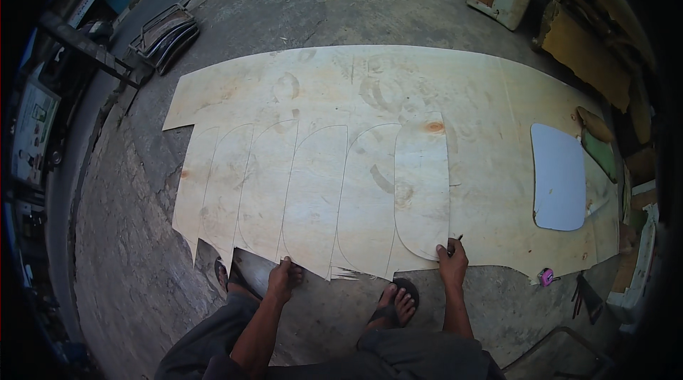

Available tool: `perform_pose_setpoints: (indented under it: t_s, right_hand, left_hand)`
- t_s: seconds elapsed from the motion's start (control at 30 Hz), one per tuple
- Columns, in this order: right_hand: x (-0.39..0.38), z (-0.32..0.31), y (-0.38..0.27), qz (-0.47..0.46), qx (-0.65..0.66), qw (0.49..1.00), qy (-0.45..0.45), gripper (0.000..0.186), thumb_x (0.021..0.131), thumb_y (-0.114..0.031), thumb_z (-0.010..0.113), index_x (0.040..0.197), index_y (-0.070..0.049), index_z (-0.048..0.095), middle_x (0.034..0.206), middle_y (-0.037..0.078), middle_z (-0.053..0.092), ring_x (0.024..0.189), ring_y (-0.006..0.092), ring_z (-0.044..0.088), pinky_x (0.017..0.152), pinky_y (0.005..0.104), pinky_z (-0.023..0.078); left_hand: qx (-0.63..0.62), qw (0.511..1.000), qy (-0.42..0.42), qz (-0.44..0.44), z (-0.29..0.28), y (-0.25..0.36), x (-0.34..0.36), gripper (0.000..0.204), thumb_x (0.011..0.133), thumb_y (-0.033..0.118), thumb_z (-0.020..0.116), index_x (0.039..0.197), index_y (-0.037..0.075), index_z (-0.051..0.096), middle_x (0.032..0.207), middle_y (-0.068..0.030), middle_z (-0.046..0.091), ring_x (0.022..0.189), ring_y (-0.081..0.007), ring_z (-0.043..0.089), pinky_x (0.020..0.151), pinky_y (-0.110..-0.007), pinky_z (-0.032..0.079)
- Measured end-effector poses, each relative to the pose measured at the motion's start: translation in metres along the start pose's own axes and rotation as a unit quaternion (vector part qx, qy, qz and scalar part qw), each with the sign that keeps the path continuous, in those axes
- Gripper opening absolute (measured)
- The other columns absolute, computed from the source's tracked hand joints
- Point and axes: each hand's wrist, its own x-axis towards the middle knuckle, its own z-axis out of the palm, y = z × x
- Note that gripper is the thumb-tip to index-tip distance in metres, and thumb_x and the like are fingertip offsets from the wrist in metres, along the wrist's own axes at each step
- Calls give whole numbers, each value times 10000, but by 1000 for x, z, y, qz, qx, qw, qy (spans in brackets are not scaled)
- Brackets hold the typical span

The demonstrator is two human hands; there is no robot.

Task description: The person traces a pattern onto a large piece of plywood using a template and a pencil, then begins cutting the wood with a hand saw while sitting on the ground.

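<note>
A large plywood sheet (484, 188) lies on the ground in front of me, with several curved outlines drawn side by side on its left half. On top of it rests a loose, curved plywood piece (421, 181), beside the rightmost outline. My right hand (453, 264) grips the lower right corner of that piece. A dark, thin marking tool, a pencil or pen (459, 238), sticks up from the same fingers. My left hand (284, 279) is closed on the sheet's near edge, thumb on top; its other fingers are partly hidden.
A pale, rounded panel (558, 177) lies on the sheet's right part. A pink tape measure (546, 277) sits at the near right edge. Old panels (587, 49) lean at the right. Metal frames (167, 35) stand far left. My sandalled feet (398, 303) are beside the jagged near edge.
</note>
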Motion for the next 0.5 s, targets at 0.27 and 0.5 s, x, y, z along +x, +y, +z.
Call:
perform_pose_setpoints:
  t_s: [0.27,0.5]
  right_hand:
    - [-4,28,-66,11,117,991,-59,328,903,-165,754,1175,-3,670,929,87,689,726,179,628,674,342,517]
    - [-8,50,-149,43,245,950,-191,399,928,-190,743,1217,37,588,981,91,641,556,130,594,482,291,479]
  left_hand:
    - [281,958,-46,-24,36,13,-23,418,1049,407,575,1035,-3,654,893,-122,731,739,-189,673,682,-339,543]
    - [93,971,-198,93,151,50,-64,463,1068,389,549,1257,-33,540,1135,-157,693,937,-197,668,830,-363,553]
